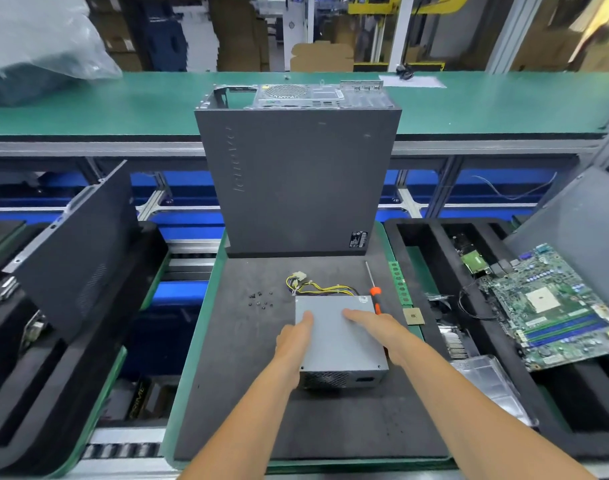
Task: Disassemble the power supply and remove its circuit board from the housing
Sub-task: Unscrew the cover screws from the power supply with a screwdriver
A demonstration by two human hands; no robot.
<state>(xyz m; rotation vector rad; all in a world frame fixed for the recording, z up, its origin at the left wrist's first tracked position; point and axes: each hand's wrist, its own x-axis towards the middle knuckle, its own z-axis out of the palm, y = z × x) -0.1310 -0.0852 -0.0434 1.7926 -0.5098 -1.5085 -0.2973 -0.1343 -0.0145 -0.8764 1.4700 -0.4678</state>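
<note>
Grey sheet metal forms the power supply (337, 337), which lies flat near the middle of the dark foam mat (247, 375) on the green tabletop (188, 393), its vented end facing the person. Both hands are on it: the left hand (293, 336) lies along the left edge with fingers laid straight on the top face, and the right hand (376, 325) rests flat on the right part of the top, fingers spread forward. A bundle of yellow and black cables (317, 287) with a white connector comes out of the far end. Just to the right, touching or nearly touching the housing, lies a screwdriver (374, 289) with an orange handle. Several small black screws (259, 299) are scattered on the mat to the left. Behind stands a dark computer case (296, 181), upright. A green motherboard (559, 303) leans in the tray (431, 244) on the right.
</note>
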